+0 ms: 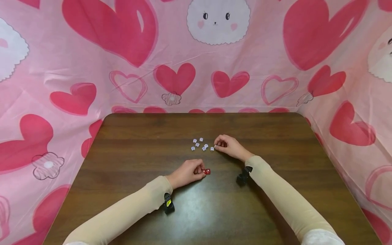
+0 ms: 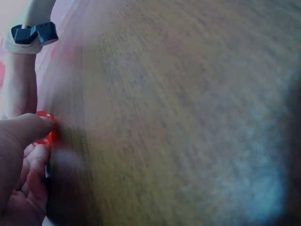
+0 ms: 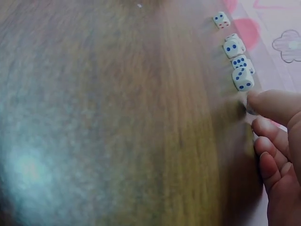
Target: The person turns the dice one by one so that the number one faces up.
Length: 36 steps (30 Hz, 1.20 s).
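Near the middle of the table (image 1: 196, 200), my left hand (image 1: 186, 173) pinches a red die (image 1: 204, 172) with thumb and fingers. A second red die (image 1: 208, 171) sits against it on the right. The left wrist view shows red (image 2: 44, 141) with white pips, partly covered by the thumb. Farther back, my right hand (image 1: 229, 146) holds a white die (image 1: 215, 146) between thumb and fingertips; the thumb hides most of it in the right wrist view. Left of that hand lie several white dice (image 1: 197, 145) with blue pips, the nearest die (image 3: 243, 79) just beside the fingertips.
The brown wooden table ends at a far edge (image 1: 202, 113), with a pink heart-printed cloth (image 1: 202, 54) hanging behind and at both sides. Black wrist cameras (image 1: 168, 204) are strapped over the beige sleeves (image 1: 128, 207).
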Tool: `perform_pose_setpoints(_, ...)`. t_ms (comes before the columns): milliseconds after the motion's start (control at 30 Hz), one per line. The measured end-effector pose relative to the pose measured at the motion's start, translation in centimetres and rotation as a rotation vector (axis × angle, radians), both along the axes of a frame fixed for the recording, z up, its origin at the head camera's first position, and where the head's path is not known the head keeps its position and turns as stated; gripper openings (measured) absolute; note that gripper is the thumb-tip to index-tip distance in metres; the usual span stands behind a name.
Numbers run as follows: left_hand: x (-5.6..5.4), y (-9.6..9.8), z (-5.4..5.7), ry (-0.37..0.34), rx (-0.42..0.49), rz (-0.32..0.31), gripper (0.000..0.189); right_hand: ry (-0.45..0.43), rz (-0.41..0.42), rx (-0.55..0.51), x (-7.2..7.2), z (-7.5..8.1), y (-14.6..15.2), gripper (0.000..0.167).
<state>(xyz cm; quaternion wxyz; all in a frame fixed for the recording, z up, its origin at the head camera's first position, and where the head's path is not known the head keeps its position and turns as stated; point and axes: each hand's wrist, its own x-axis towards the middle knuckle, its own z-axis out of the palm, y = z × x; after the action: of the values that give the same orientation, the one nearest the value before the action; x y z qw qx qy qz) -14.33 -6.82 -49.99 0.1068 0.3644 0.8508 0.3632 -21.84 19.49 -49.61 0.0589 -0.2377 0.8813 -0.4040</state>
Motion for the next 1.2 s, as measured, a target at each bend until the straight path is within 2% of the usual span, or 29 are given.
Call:
perform_pose_setpoints(167,0.0,0.0,0.1,0.011,0.014,-0.002,0.015,0.007,0.016,-0.013,0.0,-0.1,0.0,0.021)
perform_pose_setpoints(400,0.0,0.0,0.2,-0.013,-0.003,0.001,0.014,-0.032,-0.05,-0.011,-0.1,-0.3,0.3,0.022)
perform_pose_setpoints(833,0.3,0.2,0.3,0.005,0.006,0.006,0.013,0.045,-0.073,0.091,-0.6,-0.3,-1.2,0.019)
perform_pose_setpoints(1067,0.3,0.2,0.2,-0.012,-0.006,0.014,0.013,-0.017,-0.061,0.02,-0.4,-0.3,-0.7,0.015)
perform_pose_setpoints(1200,0.2,0.2,0.2,0.006,0.006,0.009,0.013,-0.038,-0.054,0.008,-0.4,-0.4,-0.6,0.019)
